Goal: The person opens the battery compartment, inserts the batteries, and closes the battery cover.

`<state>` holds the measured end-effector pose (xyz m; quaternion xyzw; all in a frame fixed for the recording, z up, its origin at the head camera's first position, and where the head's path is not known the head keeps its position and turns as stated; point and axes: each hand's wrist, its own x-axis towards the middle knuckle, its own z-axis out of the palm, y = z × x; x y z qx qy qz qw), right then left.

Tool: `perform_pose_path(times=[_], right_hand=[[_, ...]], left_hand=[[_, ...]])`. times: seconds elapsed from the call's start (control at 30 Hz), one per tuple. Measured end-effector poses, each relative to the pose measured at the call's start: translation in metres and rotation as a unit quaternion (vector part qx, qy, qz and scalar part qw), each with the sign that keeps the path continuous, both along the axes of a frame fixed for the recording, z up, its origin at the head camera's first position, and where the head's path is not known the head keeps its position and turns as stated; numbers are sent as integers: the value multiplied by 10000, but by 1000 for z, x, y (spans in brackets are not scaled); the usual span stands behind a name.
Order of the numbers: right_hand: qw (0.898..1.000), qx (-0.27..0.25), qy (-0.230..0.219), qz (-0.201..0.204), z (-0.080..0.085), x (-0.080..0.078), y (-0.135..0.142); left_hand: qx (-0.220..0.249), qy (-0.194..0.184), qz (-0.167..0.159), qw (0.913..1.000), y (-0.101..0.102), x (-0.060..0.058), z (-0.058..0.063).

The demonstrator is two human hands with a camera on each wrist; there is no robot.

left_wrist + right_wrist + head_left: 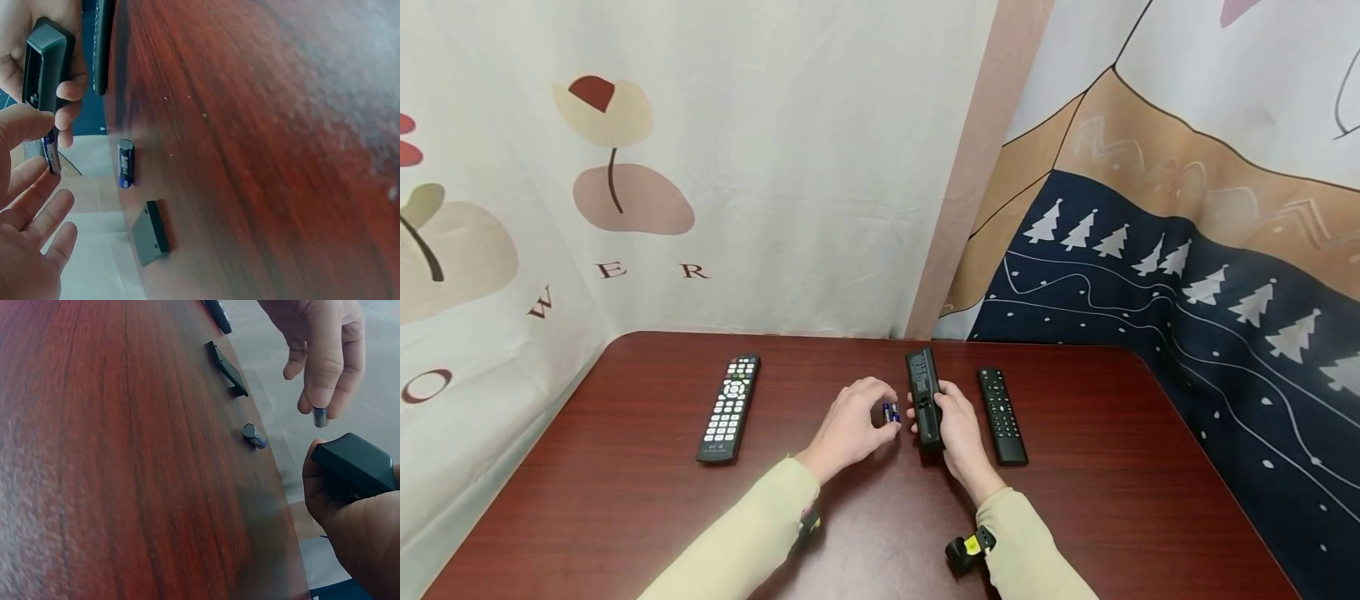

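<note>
My left hand pinches a blue AA-type battery between thumb and fingertips, just beside the remote control. The black remote control is gripped in my right hand, raised off the table with its back and open battery compartment showing. In the right wrist view the battery's end sits a short gap from the remote. A second battery is on the table beneath the hands. Near it lies the dark battery cover, which my left hand hides in the head view.
A black remote with white buttons lies to the left on the reddish-brown table. Another black remote lies to the right of my right hand. Printed curtains hang behind the table's far edge.
</note>
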<state>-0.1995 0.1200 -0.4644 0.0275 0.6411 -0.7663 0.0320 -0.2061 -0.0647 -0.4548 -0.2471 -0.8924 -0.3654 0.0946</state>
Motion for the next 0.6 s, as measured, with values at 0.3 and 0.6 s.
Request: perform_pose_path(times=[0.3, 0.6], right_hand=[[10000, -10, 31, 20, -1, 0, -1], [9996, 227, -49, -153, 1, 1, -1]], left_hand=[[186, 59, -131, 9997, 6, 4, 4], [340, 158, -331, 9987, 12, 7, 8]])
